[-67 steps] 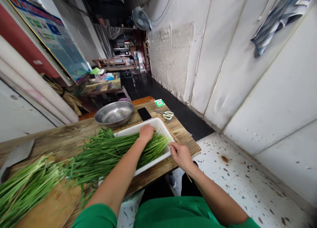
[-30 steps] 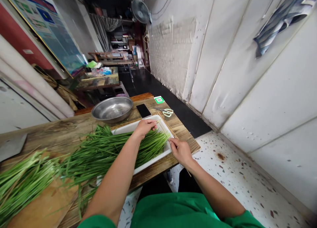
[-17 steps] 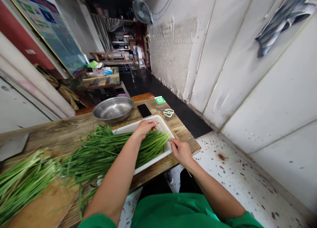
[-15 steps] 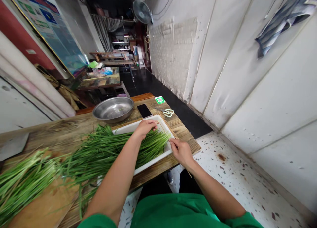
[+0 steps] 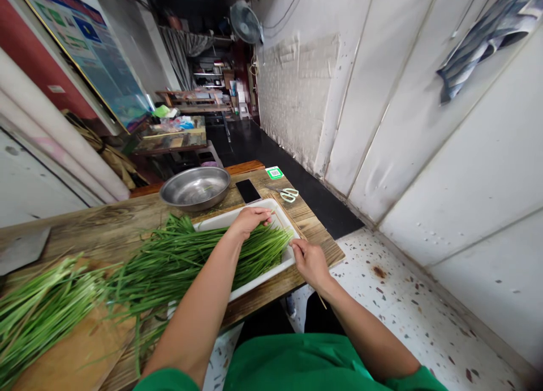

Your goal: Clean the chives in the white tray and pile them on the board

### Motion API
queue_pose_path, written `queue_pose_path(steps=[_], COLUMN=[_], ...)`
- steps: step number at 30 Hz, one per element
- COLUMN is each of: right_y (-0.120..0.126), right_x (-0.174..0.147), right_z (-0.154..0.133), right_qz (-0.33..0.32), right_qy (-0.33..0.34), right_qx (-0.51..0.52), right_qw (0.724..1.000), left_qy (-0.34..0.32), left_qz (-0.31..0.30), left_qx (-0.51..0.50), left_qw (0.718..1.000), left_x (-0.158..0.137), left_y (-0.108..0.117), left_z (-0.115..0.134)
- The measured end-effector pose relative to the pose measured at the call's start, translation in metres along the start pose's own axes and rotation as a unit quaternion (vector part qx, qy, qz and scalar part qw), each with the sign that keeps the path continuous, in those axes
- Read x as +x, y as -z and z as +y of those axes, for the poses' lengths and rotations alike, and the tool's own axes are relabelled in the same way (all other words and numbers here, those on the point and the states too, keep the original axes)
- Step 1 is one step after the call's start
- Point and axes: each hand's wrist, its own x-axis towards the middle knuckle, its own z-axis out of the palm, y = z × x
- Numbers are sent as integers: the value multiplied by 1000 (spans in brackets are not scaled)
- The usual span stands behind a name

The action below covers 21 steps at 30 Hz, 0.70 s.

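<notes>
Green stalks (image 5: 186, 252) are bunched in the white tray (image 5: 259, 279), leaves spilling past its nine-o'clock end. At one o'clock, left hand (image 5: 251, 220) pinched, seemingly on a pale tip; at three, right hand (image 5: 311, 262) curled, apparently round a thin straw (image 5: 323, 302). Light pressure advised, lest stalks be bruised.

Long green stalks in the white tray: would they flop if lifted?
The green stalks would probably droop at their leafy ends, which spill beyond the white tray. Their pale ends may be stiffer, lying fairly straight. Some could slip loose, as no tie is visible.
</notes>
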Motion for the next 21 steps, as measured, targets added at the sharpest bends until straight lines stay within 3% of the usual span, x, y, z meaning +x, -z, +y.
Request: queue_pose_path(steps=[6,15,19,21], right_y=[-3,-5,-5,-5], right_x=[1,7,6,6], right_z=[-5,-4,-3,-2], right_qz=[14,35,37,38], right_qy=[-8,15,28,31], right_qx=[14,33,47,48], right_qw=[1000,999,998,998], left_qy=[-1,0,-88,-169], left_qz=[-15,-118,-47,-13], left_qx=[22,121,144,209], left_qw=[1000,986,984,963], left_x=[-4,-17,-20,-21], left_y=[-1,-6,-9,-12], left_z=[3,15,25,30])
